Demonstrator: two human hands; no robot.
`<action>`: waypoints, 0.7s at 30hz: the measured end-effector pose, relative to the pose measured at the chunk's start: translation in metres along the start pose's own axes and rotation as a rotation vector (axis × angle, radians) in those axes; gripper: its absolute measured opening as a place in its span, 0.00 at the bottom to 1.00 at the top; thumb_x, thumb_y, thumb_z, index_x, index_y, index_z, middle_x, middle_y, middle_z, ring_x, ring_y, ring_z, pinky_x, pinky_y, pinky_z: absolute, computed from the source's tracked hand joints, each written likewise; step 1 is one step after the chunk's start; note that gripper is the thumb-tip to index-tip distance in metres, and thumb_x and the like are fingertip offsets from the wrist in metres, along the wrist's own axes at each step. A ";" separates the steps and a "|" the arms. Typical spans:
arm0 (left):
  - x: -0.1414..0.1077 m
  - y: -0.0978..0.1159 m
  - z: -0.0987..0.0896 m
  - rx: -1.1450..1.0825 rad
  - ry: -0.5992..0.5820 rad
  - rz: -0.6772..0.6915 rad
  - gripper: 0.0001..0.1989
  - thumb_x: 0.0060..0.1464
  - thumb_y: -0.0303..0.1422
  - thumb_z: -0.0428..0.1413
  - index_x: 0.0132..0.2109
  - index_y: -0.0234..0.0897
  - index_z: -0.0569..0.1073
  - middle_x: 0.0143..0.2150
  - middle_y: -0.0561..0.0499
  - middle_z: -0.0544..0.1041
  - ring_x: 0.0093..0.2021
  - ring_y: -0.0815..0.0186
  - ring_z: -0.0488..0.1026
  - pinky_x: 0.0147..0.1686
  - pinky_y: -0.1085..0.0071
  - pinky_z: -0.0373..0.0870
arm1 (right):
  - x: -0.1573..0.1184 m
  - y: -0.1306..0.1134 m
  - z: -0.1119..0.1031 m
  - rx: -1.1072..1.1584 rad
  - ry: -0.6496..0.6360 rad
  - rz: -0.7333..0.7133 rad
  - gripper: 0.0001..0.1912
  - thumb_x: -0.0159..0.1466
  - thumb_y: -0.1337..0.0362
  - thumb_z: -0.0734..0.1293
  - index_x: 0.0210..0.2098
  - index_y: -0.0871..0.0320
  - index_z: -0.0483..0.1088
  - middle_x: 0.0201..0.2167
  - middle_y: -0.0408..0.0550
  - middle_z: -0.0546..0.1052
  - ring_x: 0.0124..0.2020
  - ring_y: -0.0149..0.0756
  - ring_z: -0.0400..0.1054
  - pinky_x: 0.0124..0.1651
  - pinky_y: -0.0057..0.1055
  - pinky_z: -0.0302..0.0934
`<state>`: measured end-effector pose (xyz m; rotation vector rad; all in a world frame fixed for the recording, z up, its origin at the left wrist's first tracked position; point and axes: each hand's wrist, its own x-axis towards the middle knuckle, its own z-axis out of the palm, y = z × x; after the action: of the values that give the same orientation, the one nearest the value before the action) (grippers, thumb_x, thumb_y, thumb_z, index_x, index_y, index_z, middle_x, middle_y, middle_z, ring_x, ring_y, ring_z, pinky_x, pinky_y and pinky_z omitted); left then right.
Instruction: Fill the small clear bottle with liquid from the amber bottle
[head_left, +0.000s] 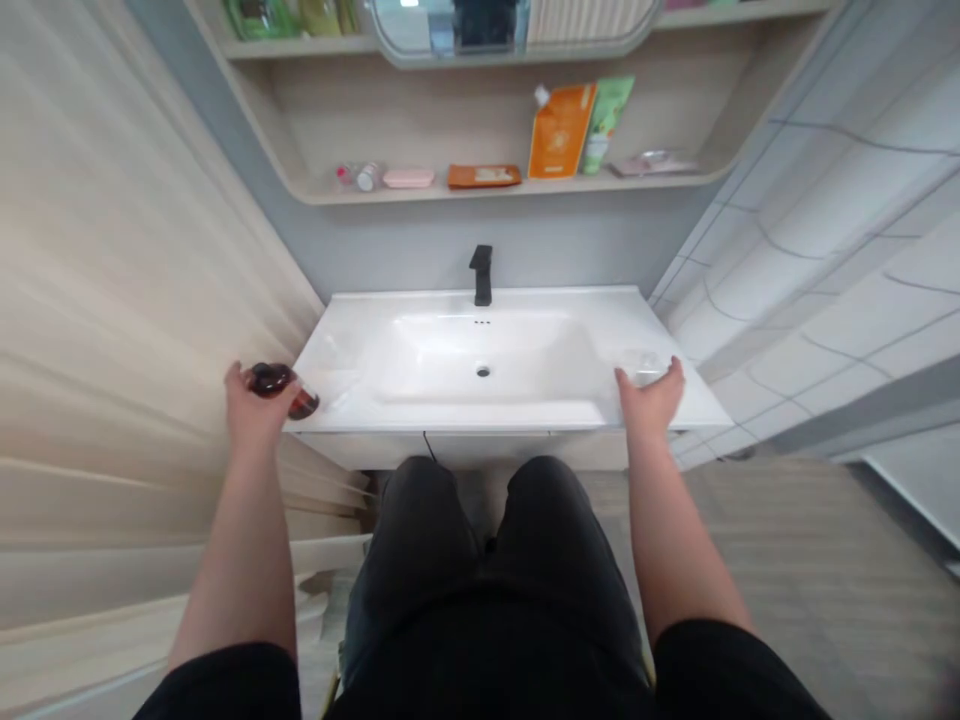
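My left hand [259,400] is closed around a dark reddish-brown bottle [303,404] with a black top, at the left end of the white washbasin counter [675,345]. The bottle is tilted nearly on its side. At the right end, my right hand [651,400] has its thumb and fingers on either side of a clear cup [643,368]. Its outline is faint, and I cannot tell whether it touches the counter. Between my hands lies the white basin [480,400], with a black faucet [482,276] behind it.
Faint clear objects [337,350] stand on the counter's left side. Above, a shelf [420,192] carries an orange pouch [561,132], a green tube [606,125], an orange packet [484,176] and small bottles. A curtain [150,300] hangs at left; a tiled wall [825,330] stands at right.
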<state>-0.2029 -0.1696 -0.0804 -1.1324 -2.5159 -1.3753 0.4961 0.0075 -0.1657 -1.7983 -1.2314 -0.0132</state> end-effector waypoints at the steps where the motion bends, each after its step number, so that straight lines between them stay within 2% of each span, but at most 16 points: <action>1: 0.004 0.002 0.000 -0.007 -0.031 -0.028 0.48 0.47 0.36 0.79 0.69 0.26 0.67 0.63 0.40 0.79 0.58 0.54 0.77 0.66 0.53 0.75 | 0.000 0.000 -0.002 0.015 0.024 -0.018 0.55 0.64 0.36 0.73 0.76 0.64 0.54 0.74 0.76 0.64 0.76 0.70 0.59 0.78 0.67 0.53; 3: 0.006 0.008 -0.002 -0.012 -0.029 -0.044 0.42 0.44 0.37 0.80 0.61 0.28 0.73 0.54 0.47 0.82 0.51 0.57 0.78 0.61 0.55 0.77 | -0.002 -0.002 -0.010 0.059 0.078 -0.049 0.53 0.66 0.36 0.71 0.76 0.63 0.53 0.73 0.76 0.62 0.77 0.70 0.57 0.78 0.70 0.51; 5: -0.001 0.017 -0.009 -0.009 0.045 -0.034 0.39 0.41 0.39 0.80 0.58 0.31 0.76 0.48 0.51 0.82 0.50 0.56 0.78 0.59 0.54 0.77 | -0.009 -0.007 -0.023 0.101 0.141 -0.087 0.49 0.67 0.39 0.71 0.75 0.62 0.54 0.73 0.74 0.62 0.77 0.69 0.56 0.78 0.72 0.51; 7: -0.016 0.030 -0.020 0.002 0.118 -0.021 0.42 0.40 0.42 0.80 0.60 0.34 0.77 0.49 0.52 0.83 0.52 0.52 0.79 0.61 0.50 0.76 | -0.026 -0.020 -0.040 0.141 0.180 -0.140 0.44 0.68 0.43 0.71 0.73 0.60 0.57 0.72 0.71 0.64 0.76 0.68 0.58 0.76 0.72 0.54; 9: -0.038 0.048 -0.032 -0.015 0.150 0.022 0.44 0.42 0.44 0.79 0.65 0.37 0.77 0.54 0.50 0.84 0.56 0.49 0.80 0.63 0.48 0.76 | -0.055 -0.043 -0.056 0.212 0.119 -0.196 0.35 0.68 0.47 0.70 0.69 0.57 0.64 0.67 0.67 0.70 0.72 0.66 0.64 0.73 0.70 0.61; 10: -0.052 0.059 -0.037 -0.045 0.142 0.054 0.44 0.42 0.44 0.79 0.66 0.38 0.78 0.56 0.49 0.84 0.57 0.48 0.81 0.64 0.48 0.76 | -0.074 -0.060 -0.064 0.271 0.037 -0.218 0.30 0.69 0.48 0.69 0.65 0.55 0.69 0.62 0.64 0.74 0.68 0.65 0.68 0.70 0.69 0.64; 11: -0.067 0.072 -0.040 -0.076 0.118 0.090 0.44 0.43 0.44 0.79 0.66 0.39 0.78 0.57 0.48 0.84 0.57 0.48 0.81 0.64 0.48 0.77 | -0.095 -0.079 -0.070 0.335 -0.108 -0.256 0.25 0.70 0.49 0.69 0.61 0.53 0.72 0.57 0.61 0.77 0.64 0.63 0.72 0.69 0.66 0.67; 13: -0.103 0.101 -0.042 -0.150 -0.014 0.169 0.44 0.44 0.45 0.78 0.67 0.41 0.78 0.58 0.47 0.85 0.56 0.48 0.83 0.64 0.49 0.79 | -0.140 -0.122 -0.078 0.501 -0.476 -0.370 0.21 0.71 0.49 0.72 0.59 0.49 0.76 0.56 0.58 0.80 0.60 0.59 0.75 0.67 0.61 0.71; 14: -0.123 0.116 -0.040 -0.202 -0.110 0.210 0.44 0.44 0.46 0.78 0.68 0.42 0.78 0.58 0.46 0.86 0.55 0.48 0.84 0.63 0.50 0.80 | -0.161 -0.143 -0.080 0.594 -0.647 -0.416 0.25 0.69 0.49 0.75 0.63 0.48 0.74 0.60 0.57 0.80 0.63 0.58 0.75 0.67 0.58 0.71; 15: -0.143 0.131 -0.036 -0.248 -0.211 0.263 0.44 0.45 0.47 0.78 0.68 0.42 0.78 0.59 0.45 0.86 0.56 0.48 0.84 0.64 0.51 0.79 | -0.181 -0.163 -0.082 0.687 -0.792 -0.444 0.33 0.68 0.49 0.78 0.69 0.47 0.71 0.67 0.57 0.77 0.67 0.57 0.73 0.68 0.57 0.72; 17: -0.183 0.158 -0.026 -0.343 -0.391 0.341 0.42 0.47 0.45 0.78 0.67 0.45 0.78 0.60 0.45 0.85 0.58 0.48 0.84 0.65 0.52 0.79 | -0.213 -0.195 -0.083 0.846 -1.011 -0.442 0.56 0.59 0.46 0.85 0.79 0.45 0.59 0.78 0.59 0.66 0.76 0.60 0.66 0.72 0.57 0.70; 18: -0.201 0.170 -0.021 -0.386 -0.459 0.370 0.41 0.47 0.44 0.79 0.68 0.46 0.78 0.60 0.45 0.85 0.57 0.48 0.85 0.64 0.52 0.80 | -0.224 -0.206 -0.084 0.890 -1.060 -0.418 0.64 0.55 0.46 0.87 0.81 0.45 0.54 0.79 0.59 0.64 0.77 0.61 0.64 0.74 0.58 0.68; 19: -0.216 0.179 -0.017 -0.426 -0.501 0.397 0.41 0.47 0.42 0.79 0.68 0.47 0.78 0.60 0.45 0.85 0.56 0.48 0.85 0.63 0.52 0.81 | -0.231 -0.213 -0.084 0.921 -1.069 -0.386 0.67 0.53 0.47 0.88 0.81 0.45 0.53 0.79 0.59 0.64 0.78 0.62 0.64 0.76 0.59 0.65; 21: -0.236 0.192 -0.013 -0.481 -0.531 0.459 0.42 0.46 0.40 0.80 0.68 0.48 0.78 0.61 0.43 0.84 0.59 0.45 0.83 0.65 0.48 0.79 | -0.237 -0.217 -0.087 0.947 -1.012 -0.323 0.62 0.54 0.49 0.88 0.79 0.46 0.57 0.76 0.58 0.69 0.76 0.61 0.67 0.78 0.59 0.62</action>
<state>0.0852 -0.2507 -0.0255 -2.2540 -1.9957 -1.7507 0.2574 -0.2090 -0.0819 -0.7001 -1.7551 1.2068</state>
